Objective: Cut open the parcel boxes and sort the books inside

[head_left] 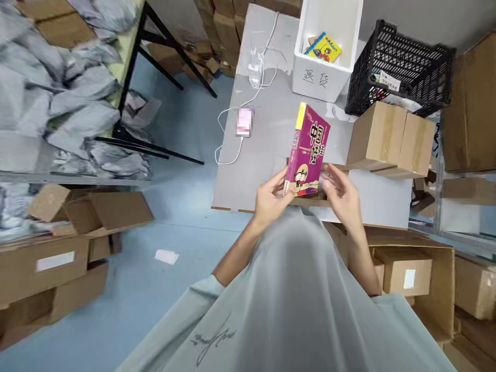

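Note:
A purple book (308,150) with a yellow-topped spine and large Chinese characters on its cover is tilted up above the grey table. My left hand (271,199) grips its lower left corner, thumb in front and fingers behind. Close to the book's lower right edge, my right hand (343,194) has its fingers apart; I cannot tell whether a fingertip touches the cover. Below the book, partly hidden by it, lies an open cardboard box (320,202) at the table's near edge.
On the grey table (263,178) are a phone (244,123) on a white cable, a white foam box (321,82) holding a yellow booklet (325,49), a black crate (399,67) and closed cartons (382,137). Grey parcels (77,93) cover racks at left; open cartons (104,212) stand below.

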Available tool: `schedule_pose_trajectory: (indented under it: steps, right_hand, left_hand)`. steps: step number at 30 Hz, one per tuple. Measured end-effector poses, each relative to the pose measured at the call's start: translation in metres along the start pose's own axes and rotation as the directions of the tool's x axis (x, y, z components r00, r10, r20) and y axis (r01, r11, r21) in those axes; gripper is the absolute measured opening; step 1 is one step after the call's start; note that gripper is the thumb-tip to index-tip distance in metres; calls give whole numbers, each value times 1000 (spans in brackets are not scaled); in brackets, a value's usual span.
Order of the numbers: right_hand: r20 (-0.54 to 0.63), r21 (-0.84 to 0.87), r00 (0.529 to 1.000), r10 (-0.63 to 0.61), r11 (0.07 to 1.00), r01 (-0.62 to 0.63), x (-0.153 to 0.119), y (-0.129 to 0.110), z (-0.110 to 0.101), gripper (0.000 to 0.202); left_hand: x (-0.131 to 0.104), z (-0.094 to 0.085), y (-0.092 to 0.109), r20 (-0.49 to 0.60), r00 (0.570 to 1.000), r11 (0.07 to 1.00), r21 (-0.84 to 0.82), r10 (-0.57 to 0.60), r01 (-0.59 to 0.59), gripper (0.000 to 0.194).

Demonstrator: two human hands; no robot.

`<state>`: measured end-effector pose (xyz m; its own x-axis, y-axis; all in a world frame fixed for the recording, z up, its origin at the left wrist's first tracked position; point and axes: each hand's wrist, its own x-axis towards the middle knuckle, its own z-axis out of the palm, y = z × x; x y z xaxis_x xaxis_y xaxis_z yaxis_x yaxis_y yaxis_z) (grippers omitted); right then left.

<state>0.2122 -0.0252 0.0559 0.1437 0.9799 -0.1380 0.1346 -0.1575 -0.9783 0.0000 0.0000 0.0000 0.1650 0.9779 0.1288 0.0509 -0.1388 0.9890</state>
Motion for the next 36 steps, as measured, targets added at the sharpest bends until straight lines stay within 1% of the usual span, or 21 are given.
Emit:
schedule_pose_trajectory:
  steps: [2,4,6,7,9,11,12,14,16,17,19,21,22,24,26,27,29,31,33,35,36]
  right_hand:
    - [-119,-34,993,-8,999,4,3,1,25,82]
    - [-210,-39,977,-25,999,17,6,1,40,73]
    - [-301,-23,953,-48,999,43,9,-1,43,60]
    - [-301,6,952,-58,998,62,10,-3,41,56]
    - [-232,82,971,-61,993,82,9,-8,30,51]
    - [-141,139,989,-40,988,60,6,-12,19,49]
    - [-102,154,995,-23,987,38,4,-13,14,49]
    - [-42,167,999,11,986,-4,0,-13,10,49]
    - [-8,165,999,41,985,-39,-1,-9,11,50]
    - [3,164,998,56,985,-56,0,-6,13,52]
    - [20,163,996,92,982,-94,4,1,19,56]
    - [23,163,992,124,979,-126,10,8,24,63]
    - [1,157,992,123,980,-122,12,10,26,68]
    - [-120,100,990,70,993,-58,14,12,33,80]
    - [-235,13,972,-14,1000,18,8,10,45,87]
    - [-241,-12,969,-43,999,41,3,8,53,88]
    - [-164,-12,985,-60,998,59,-10,3,73,89]
    - [-123,13,991,-53,998,55,-19,-1,92,84]
    - [-214,51,977,-8,998,20,-23,-1,104,66]
    - [-318,168,943,100,985,-48,-21,2,105,53]
    - [-338,248,925,173,965,-90,-20,3,102,52]
  left_hand:
    - [-10,9,8,96,984,977,134,152,-164,55]
    - [-17,13,14,168,954,936,209,250,-282,49]
    - [-18,9,18,229,920,899,236,319,-370,48]
    - [-15,3,19,205,925,899,241,321,-365,50]
    - [-5,-13,17,43,965,934,242,260,-262,58]
    - [7,-32,14,-116,989,988,128,96,-81,69]
    - [13,-40,12,-114,993,1000,13,-17,19,76]
    - [20,-50,9,60,973,948,-218,-224,232,85]
    - [23,-51,9,243,909,859,-314,-340,405,82]
    - [22,-49,10,281,882,827,-325,-379,459,78]
    - [20,-44,12,276,859,793,-339,-430,506,73]
    - [17,-39,15,222,864,784,-363,-452,504,72]
    - [16,-37,15,185,874,794,-366,-450,486,72]
    - [13,-34,16,72,907,850,-324,-415,415,70]
    - [9,-29,15,-67,937,925,-195,-343,325,63]
    - [6,-26,14,-127,949,956,-106,-288,275,59]
    - [-1,-20,12,-170,978,988,70,-121,134,49]
    - [-9,-16,10,-91,992,978,196,87,-68,39]
    - [-14,-19,9,74,963,929,252,260,-270,37]
    - [-15,-31,7,235,913,892,237,332,-386,44]
    - [-13,-40,5,279,905,894,224,322,-388,45]
